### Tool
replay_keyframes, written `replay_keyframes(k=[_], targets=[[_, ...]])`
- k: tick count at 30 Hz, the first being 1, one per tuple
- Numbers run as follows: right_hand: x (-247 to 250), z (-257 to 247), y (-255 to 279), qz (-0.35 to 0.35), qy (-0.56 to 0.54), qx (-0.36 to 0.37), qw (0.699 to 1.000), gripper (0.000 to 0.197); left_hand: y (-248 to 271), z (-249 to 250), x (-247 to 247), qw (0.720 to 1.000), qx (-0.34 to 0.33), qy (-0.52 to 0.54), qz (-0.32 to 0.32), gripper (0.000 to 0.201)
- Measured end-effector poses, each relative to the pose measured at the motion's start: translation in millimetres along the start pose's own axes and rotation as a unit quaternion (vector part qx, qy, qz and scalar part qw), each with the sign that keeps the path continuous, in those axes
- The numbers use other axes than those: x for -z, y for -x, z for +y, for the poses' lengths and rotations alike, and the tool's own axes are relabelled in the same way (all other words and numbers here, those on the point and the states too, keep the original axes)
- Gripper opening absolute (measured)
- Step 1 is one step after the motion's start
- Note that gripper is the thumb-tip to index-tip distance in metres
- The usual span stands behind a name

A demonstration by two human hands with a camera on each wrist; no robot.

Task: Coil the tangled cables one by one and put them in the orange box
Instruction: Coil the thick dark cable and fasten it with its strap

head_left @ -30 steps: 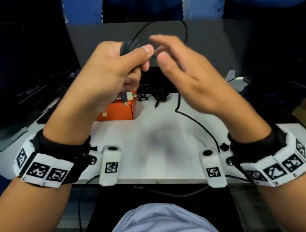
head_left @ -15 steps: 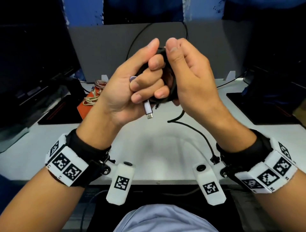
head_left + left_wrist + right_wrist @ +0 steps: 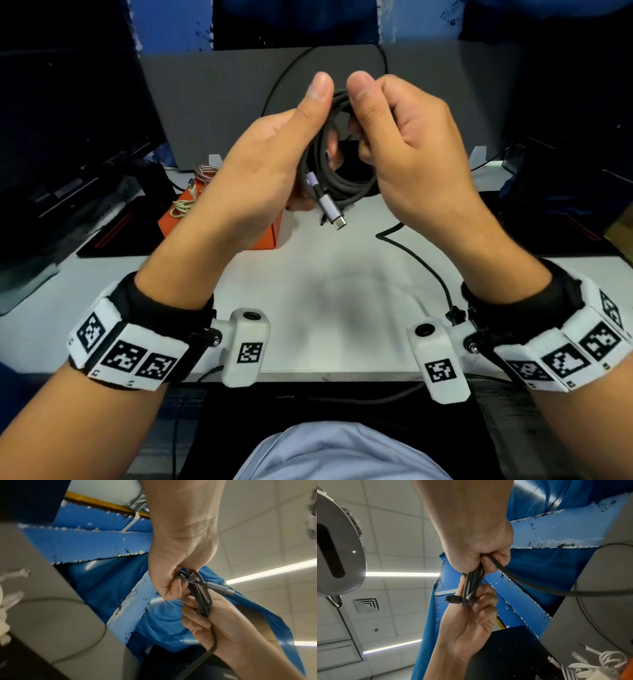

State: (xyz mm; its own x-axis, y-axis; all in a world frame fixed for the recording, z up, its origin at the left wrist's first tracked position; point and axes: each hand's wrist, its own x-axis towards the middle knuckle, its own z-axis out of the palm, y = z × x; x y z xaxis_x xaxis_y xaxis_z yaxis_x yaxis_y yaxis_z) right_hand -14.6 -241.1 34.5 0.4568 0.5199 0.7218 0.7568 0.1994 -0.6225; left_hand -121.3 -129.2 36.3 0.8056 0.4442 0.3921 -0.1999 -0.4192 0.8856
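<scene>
Wristbands printed with black-and-white markers sit nearest in the head view, with a white camera mount (image 3: pixel 245 346) jutting inward from each wrist. Beyond them lies the white surface (image 3: pixel 325 291), where a thin black wire (image 3: pixel 428 263) snakes from the right wrist towards the middle. Both hands are raised above the surface and block much of what lies behind them. The left hand (image 3: pixel 260 168) stands with its thumb upright and its fingers curled round the near side of a dark grey cable (image 3: pixel 337 164); its grip holds the loops. The right hand (image 3: pixel 407 144) faces it, thumb tip almost touching the left thumb, fingers curled round the top of the same coil, so this grip also holds the cable. The cable is wound into several round loops hanging between the palms, and a silver plug (image 3: pixel 330 214) with a lilac collar dangles from the bottom. In the right wrist view one strand (image 3: pixel 539 586) runs off from the fist to the right. Behind the left hand the orange box (image 3: pixel 267 236) rests on the surface, partly hidden, with pale coiled cables (image 3: pixel 183 207) at its far left end. A grey panel (image 3: pixel 212 102) stands at the back.
</scene>
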Motion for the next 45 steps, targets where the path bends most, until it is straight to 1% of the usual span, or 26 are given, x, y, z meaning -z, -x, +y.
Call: replay_keyframes(k=[2,4,5,7,10,11,13,15,17,22,25,27,29,31,32,33,34,35,36,37,38,40,42,43,44,45], targets=[[0,-1,0,0.009,0.021,0.015,1.000,0.041,1,2,0,0.997,-0.019,-0.067,0.046,0.069],[2,-1,0,0.018,0.024,0.028,0.999,0.045,2,4,3,0.996,-0.023,-0.054,0.071,0.071],[3,-1,-1,0.025,0.026,0.035,0.999,0.047,1,5,6,0.997,-0.016,-0.039,0.069,0.068],[8,-1,-2,0.040,0.033,0.051,0.997,0.046,-1,5,14,0.999,0.011,-0.051,0.007,0.064],[10,-2,-1,0.047,0.050,0.061,0.996,0.039,0,4,29,0.985,0.023,-0.099,-0.137,0.073],[8,-2,0,0.048,0.055,0.064,0.995,0.037,1,4,32,0.982,0.016,-0.093,-0.164,0.069],[4,-3,1,0.052,0.051,0.070,0.995,0.035,2,4,36,0.982,0.011,-0.059,-0.177,0.062],[2,-1,1,0.054,0.041,0.066,0.996,0.036,0,2,36,0.983,0.006,-0.045,-0.177,0.058],[2,2,-1,0.057,0.038,0.057,0.996,0.041,-1,1,35,0.984,-0.009,-0.070,-0.162,0.059],[7,8,-6,0.058,0.047,0.050,0.996,0.045,-8,1,37,0.990,-0.042,-0.129,-0.028,0.063],[6,11,-7,0.034,0.057,0.036,0.997,0.041,-9,0,35,0.984,-0.036,-0.174,-0.018,0.052],[5,14,-7,0.019,0.059,0.017,0.998,0.045,-10,-3,35,0.979,-0.042,-0.200,-0.007,0.048],[4,16,-7,0.010,0.046,0.001,0.999,0.048,-12,-7,35,0.985,-0.033,-0.166,-0.015,0.047],[4,16,-7,0.000,0.014,-0.008,1.000,0.043,-12,-11,33,0.997,0.011,-0.035,-0.072,0.052],[4,16,-7,-0.007,-0.001,-0.013,1.000,0.041,-11,-12,30,0.994,0.033,0.037,-0.100,0.056],[4,17,-8,-0.013,-0.010,-0.019,1.000,0.039,-11,-12,26,0.991,0.043,0.071,-0.107,0.057],[4,18,-9,-0.019,-0.017,-0.026,0.999,0.039,-11,-13,22,0.994,0.038,0.058,-0.087,0.055],[4,20,-9,-0.022,-0.025,-0.035,0.999,0.039,-12,-14,18,0.999,0.010,-0.002,-0.042,0.050],[4,21,-10,-0.022,-0.031,-0.041,0.998,0.039,-12,-15,16,0.994,-0.037,-0.097,0.016,0.047],[4,22,-11,-0.019,-0.028,-0.043,0.999,0.040,-13,-16,15,0.972,-0.096,-0.202,0.074,0.046],[5,22,-11,-0.014,-0.013,-0.038,0.999,0.042,-13,-18,15,0.937,-0.147,-0.291,0.123,0.045],[6,20,-10,-0.013,0.017,-0.013,1.000,0.042,-14,-19,19,0.885,-0.187,-0.386,0.181,0.041],[8,16,-9,-0.028,0.032,0.003,0.999,0.040,-16,-16,26,0.839,-0.204,-0.464,0.199,0.038],[9,14,-9,-0.035,0.043,0.006,0.998,0.040,-17,-15,32,0.828,-0.205,-0.490,0.182,0.037],[10,14,-9,-0.040,0.058,0.007,0.998,0.040,-17,-14,38,0.836,-0.188,-0.496,0.138,0.037],[12,14,-10,-0.045,0.074,0.006,0.996,0.041,-16,-10,43,0.865,-0.148,-0.473,0.077,0.035]])
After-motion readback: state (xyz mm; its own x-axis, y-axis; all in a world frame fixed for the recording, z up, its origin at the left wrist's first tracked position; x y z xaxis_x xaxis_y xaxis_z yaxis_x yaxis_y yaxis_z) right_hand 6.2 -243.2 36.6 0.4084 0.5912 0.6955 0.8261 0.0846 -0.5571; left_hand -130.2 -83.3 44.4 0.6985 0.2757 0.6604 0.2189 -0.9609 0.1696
